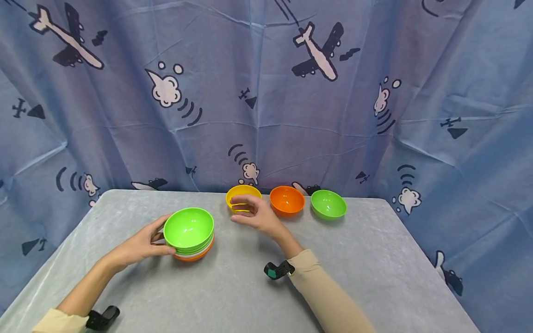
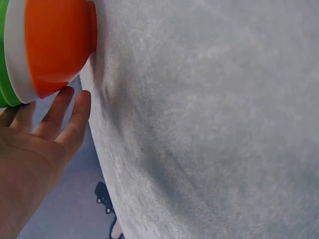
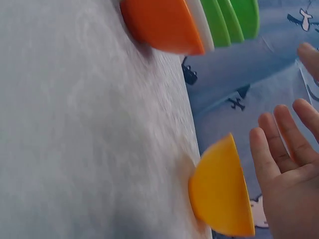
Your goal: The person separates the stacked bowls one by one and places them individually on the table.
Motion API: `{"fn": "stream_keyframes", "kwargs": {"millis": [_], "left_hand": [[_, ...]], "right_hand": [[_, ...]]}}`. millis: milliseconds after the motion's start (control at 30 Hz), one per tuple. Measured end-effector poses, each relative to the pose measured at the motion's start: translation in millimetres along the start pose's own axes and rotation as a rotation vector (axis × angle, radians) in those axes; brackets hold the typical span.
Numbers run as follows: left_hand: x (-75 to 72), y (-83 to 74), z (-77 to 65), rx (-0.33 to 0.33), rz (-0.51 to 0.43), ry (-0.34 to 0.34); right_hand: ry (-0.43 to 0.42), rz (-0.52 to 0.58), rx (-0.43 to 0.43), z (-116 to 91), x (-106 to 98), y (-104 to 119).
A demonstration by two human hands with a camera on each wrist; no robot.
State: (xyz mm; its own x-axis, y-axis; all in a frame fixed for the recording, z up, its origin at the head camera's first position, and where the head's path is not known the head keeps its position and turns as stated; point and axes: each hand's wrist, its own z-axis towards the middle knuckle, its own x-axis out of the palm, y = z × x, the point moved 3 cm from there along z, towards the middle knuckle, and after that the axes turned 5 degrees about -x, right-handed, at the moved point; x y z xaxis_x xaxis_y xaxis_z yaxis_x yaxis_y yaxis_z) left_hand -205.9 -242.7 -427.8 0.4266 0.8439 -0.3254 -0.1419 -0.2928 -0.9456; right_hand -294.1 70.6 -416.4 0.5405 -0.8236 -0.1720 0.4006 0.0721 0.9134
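A stack of bowls (image 1: 189, 230) stands on the table, with green bowls on top, a white one below them and an orange bowl (image 2: 60, 45) at the bottom. My left hand (image 1: 143, 241) rests at the stack's left side, thumb toward the front, fingers lightly bent and spread in the left wrist view. My right hand (image 1: 257, 213) hovers in front of a yellow bowl (image 1: 233, 194), partly covering it. Its fingers are spread with nothing between them. The right wrist view shows the yellow bowl (image 3: 219, 191) beside that hand and the stack farther off.
An orange bowl (image 1: 287, 201) and a green bowl (image 1: 328, 205) stand in a row to the right of the yellow one, near the back edge of the grey table (image 1: 374, 268). Behind it hangs a blue curtain (image 1: 216, 92) printed with airplanes.
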Motion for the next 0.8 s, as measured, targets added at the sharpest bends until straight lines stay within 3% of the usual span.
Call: {"fn": "stream_keyframes", "kwargs": {"millis": [533,800], "left_hand": [[0.0,0.5,-0.6,-0.020,0.030,0.012],[-0.2,0.8,-0.9,-0.030,0.024,0.021]], "right_hand": [[0.165,0.044,0.012,8.3,50.5,-5.5],[0.189,0.044,-0.030,11.2,68.7,-9.4]]}}
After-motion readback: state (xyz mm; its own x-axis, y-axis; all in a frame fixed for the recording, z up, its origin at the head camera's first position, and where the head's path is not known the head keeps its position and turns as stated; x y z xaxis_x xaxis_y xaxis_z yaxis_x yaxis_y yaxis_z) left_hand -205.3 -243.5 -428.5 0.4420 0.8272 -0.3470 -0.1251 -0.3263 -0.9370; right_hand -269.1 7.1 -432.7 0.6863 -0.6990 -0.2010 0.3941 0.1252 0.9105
